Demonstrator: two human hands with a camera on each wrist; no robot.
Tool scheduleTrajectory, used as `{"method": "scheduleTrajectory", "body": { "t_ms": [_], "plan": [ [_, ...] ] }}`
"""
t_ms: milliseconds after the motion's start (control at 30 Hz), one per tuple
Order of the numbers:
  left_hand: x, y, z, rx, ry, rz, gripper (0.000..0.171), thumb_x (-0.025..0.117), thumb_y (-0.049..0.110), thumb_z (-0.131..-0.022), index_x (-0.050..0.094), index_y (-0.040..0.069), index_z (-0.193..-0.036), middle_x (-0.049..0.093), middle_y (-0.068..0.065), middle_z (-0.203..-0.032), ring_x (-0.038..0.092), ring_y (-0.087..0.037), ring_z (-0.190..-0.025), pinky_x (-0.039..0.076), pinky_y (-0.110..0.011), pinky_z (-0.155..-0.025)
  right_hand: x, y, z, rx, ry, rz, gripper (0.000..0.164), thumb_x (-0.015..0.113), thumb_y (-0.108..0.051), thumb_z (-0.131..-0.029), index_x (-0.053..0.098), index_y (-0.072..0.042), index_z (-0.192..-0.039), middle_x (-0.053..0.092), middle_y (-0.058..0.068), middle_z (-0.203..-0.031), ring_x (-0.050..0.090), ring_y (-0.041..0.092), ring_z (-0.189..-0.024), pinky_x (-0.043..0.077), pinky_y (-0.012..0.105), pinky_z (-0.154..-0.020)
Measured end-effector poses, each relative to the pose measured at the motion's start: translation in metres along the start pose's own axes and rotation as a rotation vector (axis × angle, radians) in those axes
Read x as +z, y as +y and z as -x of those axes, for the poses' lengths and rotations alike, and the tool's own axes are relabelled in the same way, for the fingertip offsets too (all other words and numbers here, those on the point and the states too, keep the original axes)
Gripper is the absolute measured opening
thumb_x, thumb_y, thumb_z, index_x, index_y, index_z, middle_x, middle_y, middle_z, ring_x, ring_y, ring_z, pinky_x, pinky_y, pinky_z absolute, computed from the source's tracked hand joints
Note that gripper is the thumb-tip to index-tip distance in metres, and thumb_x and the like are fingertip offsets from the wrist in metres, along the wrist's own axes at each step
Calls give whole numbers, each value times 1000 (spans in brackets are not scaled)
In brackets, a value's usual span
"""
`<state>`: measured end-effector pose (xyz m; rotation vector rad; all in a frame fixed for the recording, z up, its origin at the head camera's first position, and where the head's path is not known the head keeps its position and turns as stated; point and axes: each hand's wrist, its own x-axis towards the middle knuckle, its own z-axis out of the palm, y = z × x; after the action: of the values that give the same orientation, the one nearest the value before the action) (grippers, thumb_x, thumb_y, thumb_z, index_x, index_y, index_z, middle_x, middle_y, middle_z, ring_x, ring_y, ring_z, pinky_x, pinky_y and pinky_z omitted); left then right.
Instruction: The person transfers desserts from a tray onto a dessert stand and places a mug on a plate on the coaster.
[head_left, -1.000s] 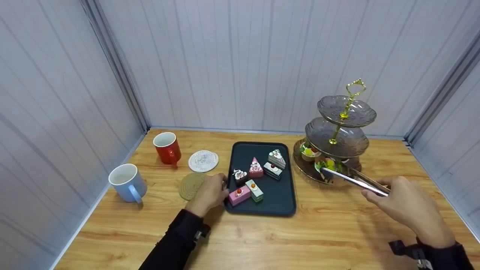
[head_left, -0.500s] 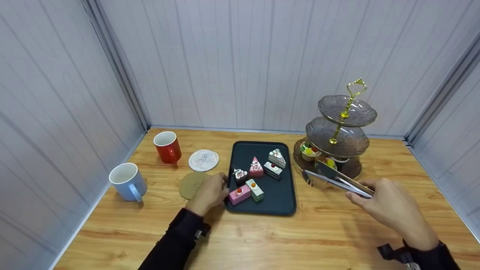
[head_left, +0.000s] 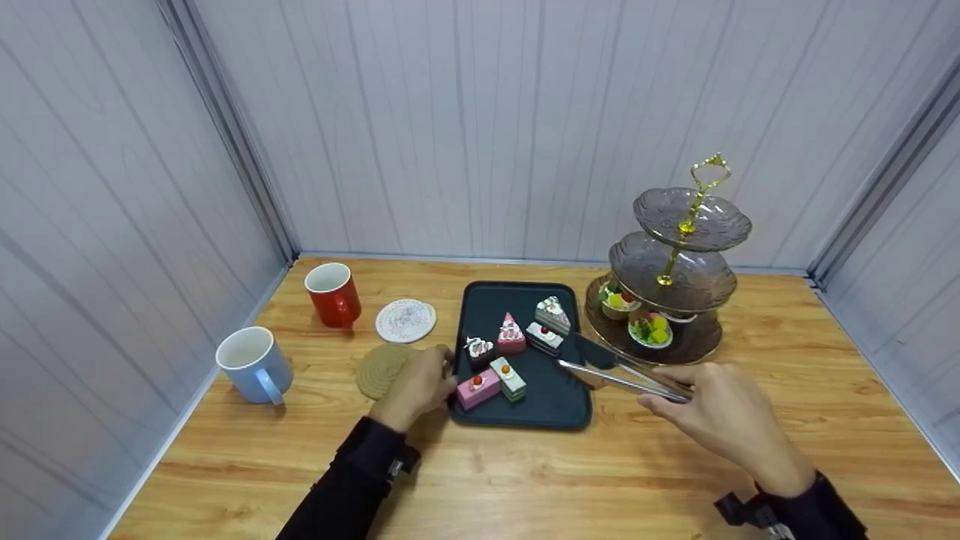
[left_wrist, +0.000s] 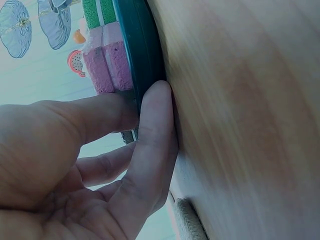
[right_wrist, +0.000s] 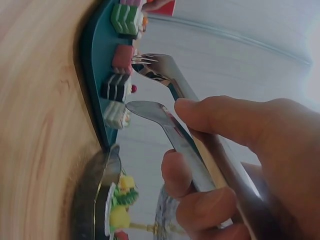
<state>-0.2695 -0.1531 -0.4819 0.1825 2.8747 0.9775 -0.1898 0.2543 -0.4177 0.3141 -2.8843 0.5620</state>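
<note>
We see pale, vertically lined walls (head_left: 495, 135) enclosing a wood-grained table (head_left: 525, 480). Toward the back right stands a three-tier stand (head_left: 701, 289) of smoky, clear plates with a gold stem. Left of it, near the middle, lies the dark tray (head_left: 555, 401). We see the right hand (head_left: 731, 420) in front of the stand, its grip curled round the metal tongs (head_left: 630, 384). The left hand (head_left: 416, 384) is at the tray's near left edge, its grip narrow, pinching the rim between thumb and fingers.

The tongs reach over the tray's right edge with their tips parted; in the right wrist view we make out one forked tip and one smooth, rounded one. At left we have a light blue mug (head_left: 251, 371) and, farther back, a red mug (head_left: 330, 307). Between mugs and tray lie a white coaster (head_left: 406, 320) and a tan coaster (head_left: 381, 369), the latter partly behind the left hand. Six small cakes (head_left: 511, 339) sit on the tray, two of them angled together near the left hand. Two fruit tarts (head_left: 650, 331) show on the stand's bottom tier.
</note>
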Motion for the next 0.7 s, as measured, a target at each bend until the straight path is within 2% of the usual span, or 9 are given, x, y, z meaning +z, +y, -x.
{"method": "scheduleTrajectory", "body": {
  "t_ms": [200,433,533,700],
  "plan": [
    [0,0,2,45,44,-38,32,75,4,-92,69,-3,-122,63,-4,-87,62,-20,-82,53,-35,-72,12,-14,-4,-27,-2,-12,42,89,-52,-82,85,-28,-116,60,-13,-65,47,10,-61,28,28,-51],
    [1,0,3,37,30,-21,32,75,5,-93,69,-3,-124,64,-5,-87,64,-20,-80,54,-33,-68,23,-24,-7,-54,-33,-34,39,90,-53,-81,85,-30,-113,66,-15,-69,53,7,-63,36,29,-51],
    [1,0,3,25,21,-3,32,74,5,-94,68,-2,-125,64,-5,-87,64,-19,-77,53,-31,-64,28,-28,-7,-60,-50,-42,38,90,-53,-82,85,-31,-112,63,-16,-66,49,7,-59,33,27,-49],
    [0,1,1,2,7,0,33,74,6,-95,68,-1,-127,63,-5,-87,63,-18,-76,50,-29,-62,35,-32,-8,-93,-50,-51,35,91,-48,-82,86,-28,-111,69,-16,-71,47,6,-58,31,25,-52]
  ]
}}
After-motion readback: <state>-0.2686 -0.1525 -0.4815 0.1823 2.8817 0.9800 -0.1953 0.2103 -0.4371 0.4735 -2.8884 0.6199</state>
